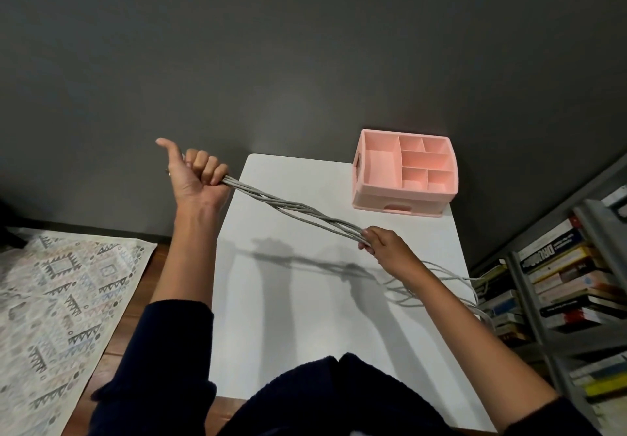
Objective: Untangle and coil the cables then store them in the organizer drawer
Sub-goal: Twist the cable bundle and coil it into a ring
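Observation:
Several strands of grey cable [295, 207] stretch taut in the air above the white table [305, 317]. My left hand [195, 177] grips one end of the bundle in a fist, thumb stuck out, off the table's left edge. Over the table's right side, my right hand [385, 244] holds the strands, and loose loops of the cable [451, 288] trail past the wrist and over the right edge. A pink organizer [405, 172] with several open top compartments and a shut front drawer [397, 205] stands at the table's far right corner.
A dark grey wall rises behind the table. A grey shelf unit [559, 300] packed with stacked books stands close on the right. A patterned rug [57, 306] lies on the wooden floor to the left.

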